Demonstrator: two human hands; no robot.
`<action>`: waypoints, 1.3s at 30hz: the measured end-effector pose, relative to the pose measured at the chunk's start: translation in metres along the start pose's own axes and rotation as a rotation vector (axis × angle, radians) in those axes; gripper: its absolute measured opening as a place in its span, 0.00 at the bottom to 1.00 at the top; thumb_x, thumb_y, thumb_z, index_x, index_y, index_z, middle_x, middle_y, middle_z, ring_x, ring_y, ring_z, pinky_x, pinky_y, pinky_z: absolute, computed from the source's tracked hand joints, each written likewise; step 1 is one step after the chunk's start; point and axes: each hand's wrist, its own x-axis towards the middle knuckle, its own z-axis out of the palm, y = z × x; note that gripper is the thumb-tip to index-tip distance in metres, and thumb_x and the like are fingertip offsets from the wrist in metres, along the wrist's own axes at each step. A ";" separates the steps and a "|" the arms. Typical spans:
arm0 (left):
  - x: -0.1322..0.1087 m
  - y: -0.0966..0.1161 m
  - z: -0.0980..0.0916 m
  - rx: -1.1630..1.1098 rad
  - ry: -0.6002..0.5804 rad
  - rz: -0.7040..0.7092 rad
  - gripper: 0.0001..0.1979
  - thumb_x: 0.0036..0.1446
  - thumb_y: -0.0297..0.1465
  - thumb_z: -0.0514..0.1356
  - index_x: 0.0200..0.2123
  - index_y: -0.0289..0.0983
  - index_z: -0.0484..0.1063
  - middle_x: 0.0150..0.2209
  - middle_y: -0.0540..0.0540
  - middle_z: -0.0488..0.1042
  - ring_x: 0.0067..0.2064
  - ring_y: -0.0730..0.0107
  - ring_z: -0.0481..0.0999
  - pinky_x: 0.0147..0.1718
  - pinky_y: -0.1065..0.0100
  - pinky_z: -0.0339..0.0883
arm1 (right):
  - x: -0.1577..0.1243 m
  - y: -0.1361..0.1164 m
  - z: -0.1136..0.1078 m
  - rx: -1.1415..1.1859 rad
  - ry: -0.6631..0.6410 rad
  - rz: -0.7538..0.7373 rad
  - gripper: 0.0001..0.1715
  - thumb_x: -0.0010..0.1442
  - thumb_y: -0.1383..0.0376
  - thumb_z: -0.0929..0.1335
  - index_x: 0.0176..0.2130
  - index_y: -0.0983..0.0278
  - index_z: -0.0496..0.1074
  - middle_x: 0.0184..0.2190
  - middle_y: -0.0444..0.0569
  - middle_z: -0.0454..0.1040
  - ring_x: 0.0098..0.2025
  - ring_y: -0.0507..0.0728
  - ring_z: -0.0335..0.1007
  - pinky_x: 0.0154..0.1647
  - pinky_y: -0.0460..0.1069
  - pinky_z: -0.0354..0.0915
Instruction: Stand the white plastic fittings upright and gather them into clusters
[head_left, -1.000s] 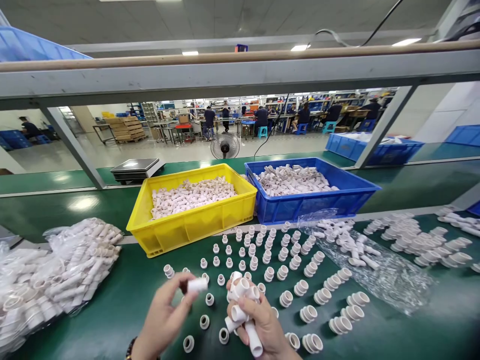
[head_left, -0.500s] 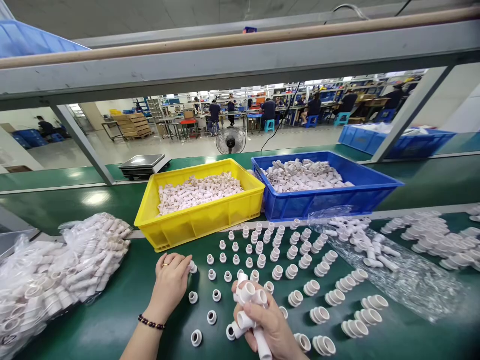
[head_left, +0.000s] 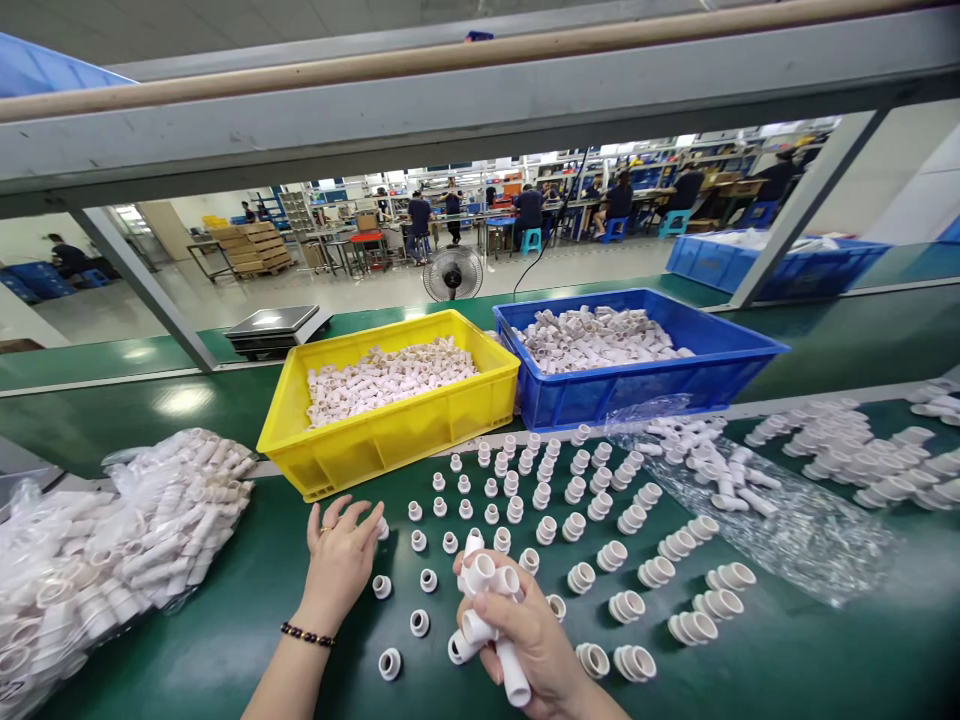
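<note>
My right hand (head_left: pixel 517 630) is closed round a bunch of white plastic pipe tees (head_left: pixel 477 574), their open ends pointing several ways. My left hand (head_left: pixel 341 555) is low over the green bench with its fingers spread. A small white pipe fitting (head_left: pixel 383 528) sits by its fingertips, partly hidden; whether they touch it I cannot tell. Rows of similar white collared fittings (head_left: pixel 419 622) stand between and beyond my hands. Towards the right, the fittings (head_left: pixel 627 606) are in short leaning stacks.
A yellow bin (head_left: pixel 390 455) and a blue bin (head_left: pixel 645 385) full of white parts stand behind the rows. A clear bag of pipe pieces (head_left: pixel 150 530) lies at left. Loose tees (head_left: pixel 712 455) rest on plastic film (head_left: pixel 817 550) at right. A scale (head_left: pixel 274 325) is behind.
The view has shifted slightly, moving the scene a little left. My left fingers have spread further apart beside the small fitting. My right hand keeps hold of the tees.
</note>
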 end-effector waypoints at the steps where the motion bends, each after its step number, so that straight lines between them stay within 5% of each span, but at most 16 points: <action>1: 0.001 0.002 -0.003 0.006 0.011 0.013 0.14 0.54 0.31 0.54 0.45 0.44 0.69 0.47 0.44 0.70 0.53 0.51 0.60 0.53 0.43 0.40 | 0.000 0.001 -0.001 -0.033 0.016 -0.001 0.24 0.45 0.60 0.72 0.39 0.70 0.65 0.19 0.43 0.65 0.11 0.44 0.52 0.08 0.38 0.48; 4: -0.001 0.012 -0.019 -0.062 0.109 0.054 0.21 0.53 0.30 0.55 0.52 0.41 0.62 0.55 0.38 0.60 0.58 0.46 0.52 0.53 0.43 0.43 | 0.001 0.004 0.000 -0.254 0.054 -0.046 0.19 0.45 0.61 0.71 0.37 0.68 0.68 0.23 0.44 0.64 0.14 0.45 0.54 0.10 0.40 0.52; 7: -0.009 0.030 -0.037 -0.327 0.188 0.204 0.24 0.52 0.29 0.57 0.54 0.40 0.57 0.47 0.38 0.64 0.50 0.54 0.62 0.48 0.54 0.57 | -0.002 0.004 0.005 -0.614 0.068 -0.255 0.09 0.46 0.68 0.69 0.32 0.65 0.73 0.33 0.47 0.64 0.27 0.50 0.64 0.24 0.43 0.62; 10: -0.020 0.051 -0.049 -0.601 0.071 0.377 0.27 0.50 0.32 0.61 0.52 0.37 0.57 0.36 0.41 0.68 0.37 0.62 0.67 0.34 0.64 0.64 | -0.005 0.003 0.011 -0.861 0.060 -0.390 0.14 0.43 0.75 0.66 0.32 0.63 0.74 0.36 0.47 0.63 0.36 0.53 0.63 0.34 0.45 0.61; 13: -0.023 0.065 -0.057 -0.717 -0.040 0.371 0.18 0.50 0.26 0.59 0.46 0.37 0.61 0.31 0.45 0.69 0.31 0.67 0.66 0.28 0.68 0.61 | -0.007 0.003 0.014 -0.945 0.000 -0.381 0.16 0.43 0.76 0.64 0.32 0.62 0.73 0.35 0.47 0.62 0.35 0.52 0.63 0.35 0.45 0.60; 18: -0.014 0.044 -0.071 -0.825 -0.175 0.073 0.04 0.54 0.28 0.55 0.35 0.38 0.65 0.28 0.49 0.68 0.29 0.73 0.65 0.28 0.71 0.60 | -0.002 0.007 0.006 -0.752 0.034 -0.325 0.13 0.47 0.69 0.68 0.36 0.61 0.74 0.37 0.48 0.63 0.31 0.51 0.64 0.27 0.44 0.62; 22: -0.006 0.016 -0.079 -0.690 -0.485 -0.178 0.08 0.56 0.36 0.52 0.32 0.39 0.66 0.27 0.51 0.68 0.29 0.73 0.66 0.28 0.72 0.60 | 0.003 0.006 -0.003 -0.515 0.158 -0.139 0.14 0.48 0.60 0.70 0.36 0.64 0.74 0.42 0.51 0.63 0.17 0.45 0.60 0.11 0.41 0.55; 25: -0.004 0.010 -0.077 -0.576 -0.614 -0.192 0.09 0.56 0.36 0.49 0.31 0.40 0.66 0.28 0.51 0.68 0.30 0.71 0.67 0.29 0.71 0.59 | 0.004 0.003 -0.004 -0.416 0.200 -0.075 0.18 0.46 0.58 0.72 0.36 0.65 0.73 0.47 0.53 0.62 0.16 0.43 0.60 0.09 0.39 0.53; 39: -0.007 0.017 -0.056 -0.374 -0.623 -0.100 0.08 0.53 0.32 0.50 0.24 0.38 0.62 0.26 0.50 0.67 0.30 0.69 0.65 0.29 0.70 0.53 | 0.004 0.002 0.001 -0.387 0.169 -0.083 0.17 0.44 0.58 0.72 0.33 0.66 0.73 0.43 0.51 0.64 0.15 0.42 0.60 0.08 0.37 0.55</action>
